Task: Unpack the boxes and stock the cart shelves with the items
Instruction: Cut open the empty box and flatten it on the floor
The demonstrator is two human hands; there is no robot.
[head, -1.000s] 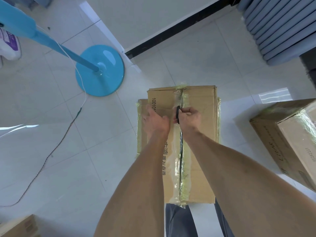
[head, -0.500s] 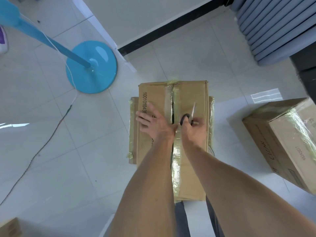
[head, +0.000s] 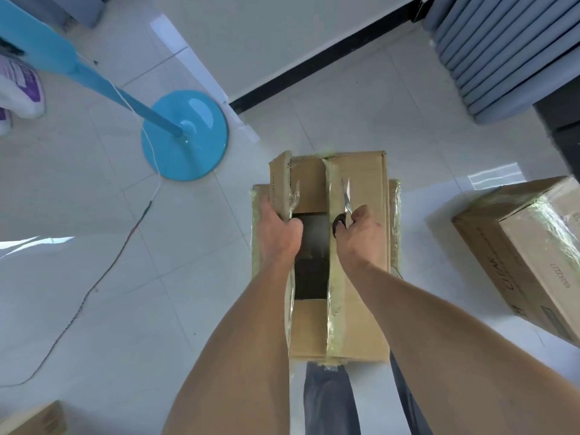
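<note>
Two hands: left hand (head: 280, 229) grips flap (head: 284, 189), right hand (head: 361, 237) grips scissors (head: 345, 202).

Side box (head: 514, 255) shows blurred print (nothing there reads clearly).

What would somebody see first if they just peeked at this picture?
Right in the middle, a cardboard box is being opened: the left hand grips the left flap and pulls it up, showing a dark gap inside. The right hand holds scissors over the right flap, blades pointing away from the person. Off to the left, a bright blue round fan base stands on the white tiles.
</note>
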